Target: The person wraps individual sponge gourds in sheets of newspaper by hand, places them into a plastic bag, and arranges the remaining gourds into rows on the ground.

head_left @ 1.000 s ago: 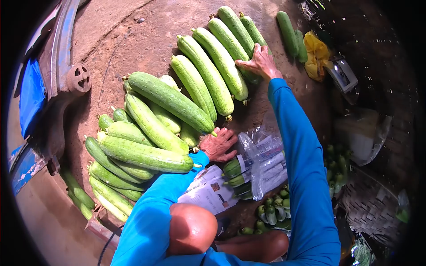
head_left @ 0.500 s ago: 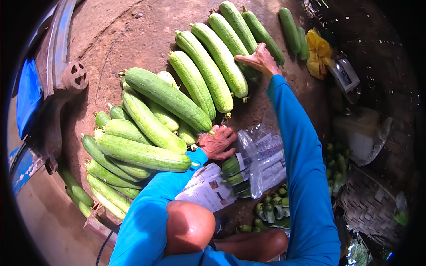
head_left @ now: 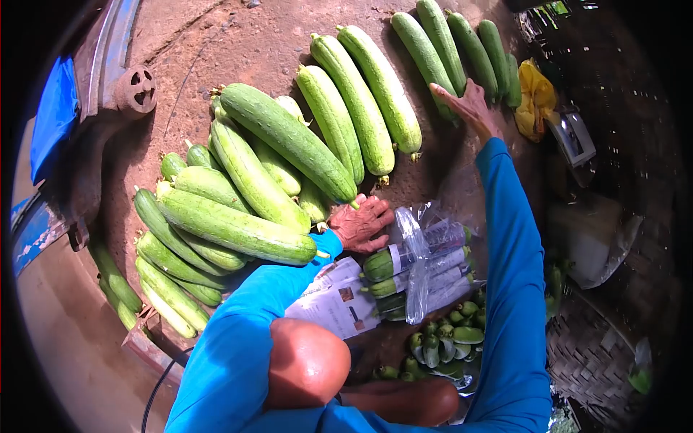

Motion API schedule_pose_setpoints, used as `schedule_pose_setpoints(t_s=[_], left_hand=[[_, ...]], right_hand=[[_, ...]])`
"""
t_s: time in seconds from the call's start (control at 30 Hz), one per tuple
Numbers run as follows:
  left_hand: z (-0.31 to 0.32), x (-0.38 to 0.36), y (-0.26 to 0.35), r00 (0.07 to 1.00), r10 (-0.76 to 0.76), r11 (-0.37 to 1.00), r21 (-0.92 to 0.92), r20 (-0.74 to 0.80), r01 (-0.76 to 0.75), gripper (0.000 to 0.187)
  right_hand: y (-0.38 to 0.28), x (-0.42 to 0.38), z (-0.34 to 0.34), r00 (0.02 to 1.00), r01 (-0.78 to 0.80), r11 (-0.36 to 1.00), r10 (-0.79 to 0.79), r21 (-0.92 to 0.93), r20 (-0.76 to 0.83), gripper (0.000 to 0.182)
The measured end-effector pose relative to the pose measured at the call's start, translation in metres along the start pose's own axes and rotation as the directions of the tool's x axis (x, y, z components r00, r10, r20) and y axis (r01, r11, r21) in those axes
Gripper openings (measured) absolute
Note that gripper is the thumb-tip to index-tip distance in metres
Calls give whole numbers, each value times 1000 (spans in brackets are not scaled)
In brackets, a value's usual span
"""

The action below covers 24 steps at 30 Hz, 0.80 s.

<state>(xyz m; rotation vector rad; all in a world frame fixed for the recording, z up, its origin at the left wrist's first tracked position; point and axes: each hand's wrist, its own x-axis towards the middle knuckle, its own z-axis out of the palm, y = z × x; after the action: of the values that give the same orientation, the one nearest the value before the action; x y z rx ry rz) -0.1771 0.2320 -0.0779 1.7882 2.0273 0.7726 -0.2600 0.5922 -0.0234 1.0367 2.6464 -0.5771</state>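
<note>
On the brown ground at the upper right, my right hand (head_left: 473,108) lies over the lower end of a green sponge gourd (head_left: 424,56). Its thumb reaches across to the gourd's left side; the other fingers are partly hidden. Another sponge gourd (head_left: 442,43) lies against it. My left hand (head_left: 362,222) rests low with its fingers spread, holding nothing. It is beside the tip of a large dark-green gourd (head_left: 289,141) on a pile and beside a plastic-tied, paper-wrapped bundle of gourds (head_left: 419,267).
Three paler gourds (head_left: 354,101) lie side by side in the middle. Printed paper sheets (head_left: 339,303) are near my knee. Small green fruits (head_left: 447,339) sit at lower right. A yellow plastic bag (head_left: 534,97) and a woven mat (head_left: 592,353) are at right, a rusty metal frame (head_left: 101,144) at left.
My right hand has moved right together with the gourds under it, opening a gap from the three paler ones. The view has shifted slightly; my left hand stays beside the bundle.
</note>
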Motion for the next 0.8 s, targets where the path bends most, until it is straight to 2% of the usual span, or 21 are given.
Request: schedule_pose_setpoints(t_s=[0.03, 0.07, 0.1, 0.13, 0.2, 0.23, 0.37, 0.4, 0.47, 0.53, 0.6, 0.63, 0.73, 0.8], left_hand=[[1, 0, 0, 1000, 7, 1000, -5, -4, -7, 51], [1, -1, 1, 1000, 17, 1000, -13, -3, -17, 51], [1, -1, 2, 1000, 6, 1000, -12, 5, -6, 52], [2, -2, 2, 1000, 3, 1000, -15, 13, -3, 52], [3, -2, 1, 1000, 5, 1000, -20, -25, -6, 52], [2, -2, 2, 1000, 2, 1000, -26, -7, -2, 52], [3, -2, 2, 1000, 0, 1000, -28, -11, -1, 52], [3, 0, 1, 1000, 3, 999, -41, 3, -3, 53], [-1, -1, 1, 998, -9, 999, -52, 65, 12, 53], [15, -8, -1, 1000, 2, 998, -61, -24, -4, 55], [23, -13, -1, 999, -24, 999, -38, 33, 25, 59], [26, -13, -3, 997, -21, 995, -93, 80, 29, 61], [43, -17, -4, 998, -42, 993, -108, 36, 45, 60], [43, -15, -5, 998, -42, 993, -107, 37, 46, 60]], right_hand=[[1, -1, 3, 978, 163, 986, -160, 15, -134, 112], [4, -2, 9, 915, 317, 948, -303, 12, -266, 111], [6, 3, 13, 884, 387, 922, -366, 15, -291, 106], [11, 3, 18, 887, 383, 923, -362, 22, -286, 106], [18, 6, 23, 875, 379, 903, -421, -203, -239, 97], [21, 10, 27, 857, 388, 896, -436, -215, -274, 89], [6, 19, 26, 884, 352, 925, -379, -145, -274, 82], [-2, 19, 24, 894, 303, 935, -347, -187, -284, 79], [-11, 24, 14, 921, 310, 941, -332, -133, -203, 79], [5, 34, 33, 808, 436, 876, -483, -208, -338, 82], [17, 23, 42, 769, 481, 847, -532, -227, -355, 89], [19, 17, 41, 766, 511, 833, -553, -213, -328, 90], [24, 19, 33, 775, 524, 833, -553, -179, -306, 87], [17, 33, 27, 878, 412, 907, -422, -92, -227, 78]])
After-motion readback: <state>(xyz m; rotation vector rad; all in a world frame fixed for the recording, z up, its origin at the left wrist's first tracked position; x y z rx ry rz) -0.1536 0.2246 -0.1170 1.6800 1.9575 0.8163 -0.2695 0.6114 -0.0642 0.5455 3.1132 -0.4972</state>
